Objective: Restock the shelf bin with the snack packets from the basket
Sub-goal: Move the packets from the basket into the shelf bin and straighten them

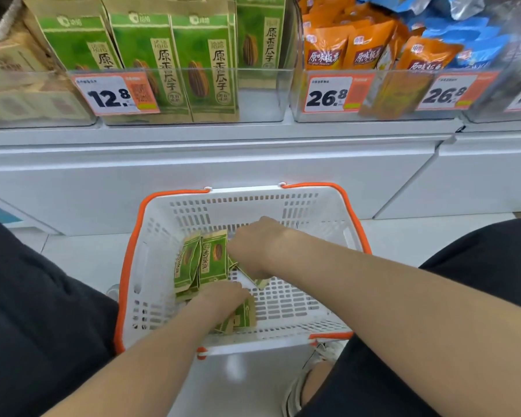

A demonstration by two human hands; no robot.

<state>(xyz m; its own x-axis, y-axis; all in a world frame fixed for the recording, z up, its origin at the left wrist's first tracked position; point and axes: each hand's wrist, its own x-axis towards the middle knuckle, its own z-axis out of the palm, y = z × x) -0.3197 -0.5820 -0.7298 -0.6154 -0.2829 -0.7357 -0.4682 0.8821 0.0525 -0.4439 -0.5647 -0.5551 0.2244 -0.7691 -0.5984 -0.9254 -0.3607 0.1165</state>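
a: item: snack packets (212, 260), green, down in the basket (244, 191) on the floor. step: we're gathering them, none raised yet.
b: our right hand (254, 245) curls round the upright ones. left hand (223, 296) lies on the flat ones, grip we cannot tell.
a: next, we judge: lift, stand them in the shelf bin (262, 97), free space at right.
b: tag (112, 94) reads 12.8. stocked packs (199, 64) read 原香瓜子.
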